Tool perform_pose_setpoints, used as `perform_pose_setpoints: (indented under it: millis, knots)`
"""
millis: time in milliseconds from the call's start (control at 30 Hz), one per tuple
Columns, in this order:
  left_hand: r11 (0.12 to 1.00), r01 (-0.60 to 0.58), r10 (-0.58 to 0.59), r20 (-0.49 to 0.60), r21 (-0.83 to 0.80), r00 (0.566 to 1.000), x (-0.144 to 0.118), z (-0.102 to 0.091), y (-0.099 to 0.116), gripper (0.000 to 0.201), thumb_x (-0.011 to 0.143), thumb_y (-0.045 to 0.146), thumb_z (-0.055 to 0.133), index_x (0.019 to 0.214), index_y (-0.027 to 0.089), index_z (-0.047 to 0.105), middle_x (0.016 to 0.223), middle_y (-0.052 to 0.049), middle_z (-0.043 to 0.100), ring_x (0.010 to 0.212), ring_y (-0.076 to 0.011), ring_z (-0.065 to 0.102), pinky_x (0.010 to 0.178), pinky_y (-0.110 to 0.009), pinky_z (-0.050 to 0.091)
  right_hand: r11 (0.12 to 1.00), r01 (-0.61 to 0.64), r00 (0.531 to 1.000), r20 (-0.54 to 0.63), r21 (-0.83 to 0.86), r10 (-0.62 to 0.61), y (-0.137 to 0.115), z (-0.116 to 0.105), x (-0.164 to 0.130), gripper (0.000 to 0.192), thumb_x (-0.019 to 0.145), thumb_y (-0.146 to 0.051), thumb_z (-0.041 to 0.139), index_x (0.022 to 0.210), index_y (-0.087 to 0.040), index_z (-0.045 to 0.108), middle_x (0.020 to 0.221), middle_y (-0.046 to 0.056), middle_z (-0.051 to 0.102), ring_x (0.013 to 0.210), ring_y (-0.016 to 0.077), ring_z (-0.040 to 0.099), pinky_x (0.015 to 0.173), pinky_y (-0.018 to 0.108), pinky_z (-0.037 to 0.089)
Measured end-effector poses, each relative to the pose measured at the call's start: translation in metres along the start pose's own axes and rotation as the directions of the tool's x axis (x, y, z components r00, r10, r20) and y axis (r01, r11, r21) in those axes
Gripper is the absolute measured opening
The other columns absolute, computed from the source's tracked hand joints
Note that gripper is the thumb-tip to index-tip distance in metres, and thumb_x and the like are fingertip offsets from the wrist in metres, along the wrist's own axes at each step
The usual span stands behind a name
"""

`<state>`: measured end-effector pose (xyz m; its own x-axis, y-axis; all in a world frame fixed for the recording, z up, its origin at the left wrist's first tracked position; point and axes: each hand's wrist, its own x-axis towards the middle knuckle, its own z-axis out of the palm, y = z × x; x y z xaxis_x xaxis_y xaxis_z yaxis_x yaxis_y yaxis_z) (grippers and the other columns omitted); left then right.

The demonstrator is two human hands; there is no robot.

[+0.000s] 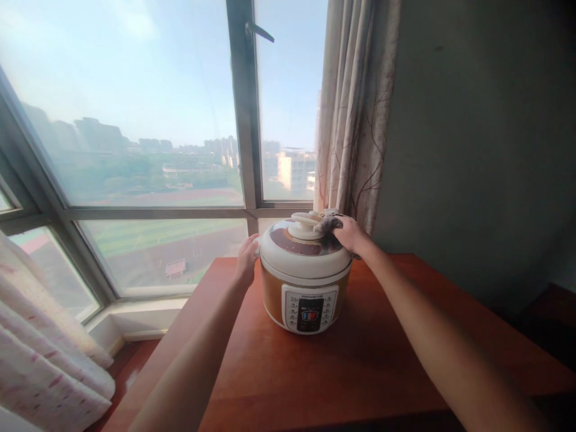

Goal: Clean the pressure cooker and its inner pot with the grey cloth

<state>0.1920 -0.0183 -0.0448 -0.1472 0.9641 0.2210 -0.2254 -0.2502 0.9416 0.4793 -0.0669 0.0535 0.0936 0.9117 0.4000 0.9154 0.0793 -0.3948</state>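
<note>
A white and golden-brown electric pressure cooker [274, 294] stands upright on a reddish-brown wooden table [378, 372]. Its front carries a button panel with a small display, and its lid [288, 255] is on, topped by a white knob handle [302, 223]. My left hand [246, 259] is closed around the side handle at the cooker's left. In my right hand [351, 233] is a crumpled grey cloth [330, 221], pressed against the lid beside the knob. The fingertips of my right hand are partly hidden by the cloth.
Behind the table is a large window [245, 120] with metal frames, and a sports field lies outside below. A patterned curtain [351, 108] hangs behind the cooker, and another curtain [40, 360] is at the lower left. A dark wall [468, 150] rises on the right.
</note>
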Motion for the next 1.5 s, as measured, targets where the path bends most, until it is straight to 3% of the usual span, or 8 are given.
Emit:
perform_pose_setpoints:
  millis: [200,367,600,767,967,1100,1267,1500]
  knots:
    - [1.0,-0.002,0.002,0.001,0.008,1.0,-0.002,0.001,0.002,0.052,0.066,0.042,0.061,0.112,0.019,0.064,0.091,-0.003,0.064,0.077,-0.0175,0.055,0.066,-0.027,0.04,0.974,-0.224,0.972,0.058,-0.037,0.226,0.014,0.006,0.03,0.045,0.09,-0.036,0.048,0.116,-0.007,0.071,0.113,0.024,0.071,0.112,0.0336,0.066,0.089,0.038,0.05]
    - [1.0,-0.013,0.014,-0.013,0.026,1.0,-0.003,0.001,0.003,0.052,0.065,0.043,0.061,0.111,0.02,0.064,0.093,-0.004,0.065,0.08,-0.0194,0.057,0.067,-0.028,0.042,0.968,-0.251,0.966,0.055,-0.03,0.252,0.009,0.007,0.034,0.045,0.089,-0.038,0.054,0.112,-0.005,0.073,0.111,0.026,0.071,0.112,0.0348,0.065,0.09,0.038,0.049]
    - [1.0,-0.001,0.001,-0.012,0.006,1.0,-0.003,0.001,0.003,0.053,0.065,0.042,0.061,0.113,0.018,0.063,0.091,-0.004,0.064,0.078,-0.0183,0.055,0.066,-0.028,0.042,0.991,-0.096,0.995,0.015,0.098,0.095,-0.005,-0.001,0.02,0.039,0.093,-0.037,0.049,0.114,-0.014,0.072,0.108,0.014,0.074,0.104,0.0271,0.068,0.083,0.029,0.048]
    - [1.0,-0.009,0.01,-0.012,0.016,1.0,-0.004,0.003,0.004,0.05,0.065,0.04,0.06,0.11,0.019,0.065,0.095,-0.005,0.065,0.079,-0.018,0.056,0.064,-0.027,0.04,0.98,0.078,0.997,-0.031,0.182,-0.074,-0.01,-0.003,-0.009,0.034,0.093,-0.036,0.049,0.11,-0.016,0.07,0.108,0.009,0.074,0.102,0.0235,0.067,0.085,0.028,0.048]
    - [1.0,0.006,-0.006,-0.004,0.011,1.0,-0.005,0.004,0.005,0.05,0.066,0.04,0.06,0.112,0.02,0.064,0.096,-0.004,0.065,0.082,-0.0185,0.058,0.067,-0.027,0.042,0.905,0.399,0.91,-0.186,0.145,-0.371,0.004,0.004,-0.044,0.039,0.089,-0.032,0.051,0.121,-0.015,0.064,0.13,0.014,0.064,0.126,0.0265,0.055,0.109,0.041,0.038]
    - [1.0,0.002,-0.003,-0.015,-0.024,1.0,-0.005,0.005,0.005,0.047,0.066,0.037,0.059,0.108,0.019,0.064,0.09,-0.002,0.063,0.077,-0.017,0.055,0.063,-0.026,0.04,0.894,0.44,0.884,-0.218,0.085,-0.414,0.002,0.009,-0.061,0.042,0.09,-0.033,0.051,0.127,-0.016,0.062,0.134,0.014,0.062,0.132,0.0272,0.049,0.113,0.045,0.034]
    - [0.999,-0.013,0.012,-0.007,-0.036,1.0,-0.004,0.005,0.003,0.044,0.067,0.037,0.06,0.108,0.02,0.065,0.087,-0.001,0.062,0.073,-0.0162,0.054,0.061,-0.026,0.039,0.871,0.488,0.853,-0.242,0.054,-0.462,-0.018,0.01,-0.084,0.043,0.092,-0.031,0.051,0.131,-0.018,0.06,0.137,0.012,0.06,0.135,0.0269,0.046,0.115,0.046,0.029]
    - [1.0,-0.023,0.023,0.01,-0.019,1.0,-0.001,0.003,-0.001,0.046,0.069,0.039,0.061,0.111,0.021,0.064,0.095,-0.003,0.064,0.081,-0.0179,0.058,0.065,-0.026,0.043,0.85,0.524,0.837,-0.218,0.054,-0.503,-0.032,0.007,-0.11,0.046,0.092,-0.027,0.05,0.138,-0.021,0.055,0.143,0.008,0.056,0.14,0.0259,0.04,0.118,0.047,0.023]
